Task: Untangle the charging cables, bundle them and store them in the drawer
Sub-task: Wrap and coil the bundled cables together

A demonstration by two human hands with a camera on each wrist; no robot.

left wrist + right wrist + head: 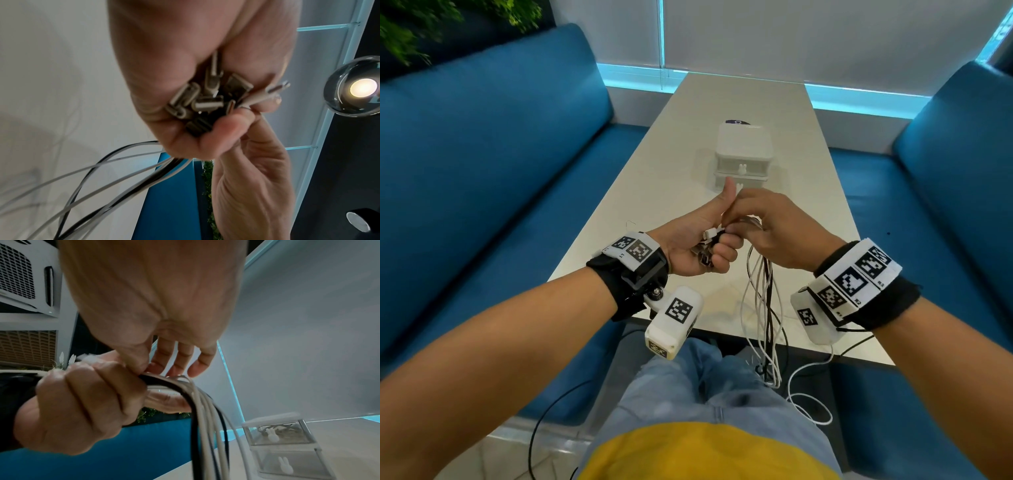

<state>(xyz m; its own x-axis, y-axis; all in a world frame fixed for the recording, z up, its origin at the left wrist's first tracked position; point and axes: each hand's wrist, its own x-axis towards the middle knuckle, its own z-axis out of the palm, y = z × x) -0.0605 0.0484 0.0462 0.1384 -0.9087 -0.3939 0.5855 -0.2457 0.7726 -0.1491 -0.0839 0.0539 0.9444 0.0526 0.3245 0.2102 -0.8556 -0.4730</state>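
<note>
While left hand [695, 246] fingers grip cables [763, 308], right hand [774, 229] pinches one plug; cables hang past table [688, 137] edge.

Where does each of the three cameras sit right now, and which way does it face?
Head: on the head, looking forward and down at the table; both forearms, lap.
Left wrist: under the left hand, looking up at plug ends in its grip.
Right wrist: beneath the right hand, facing the drawer box.
Shared: all three show both hands and the cables.
</note>
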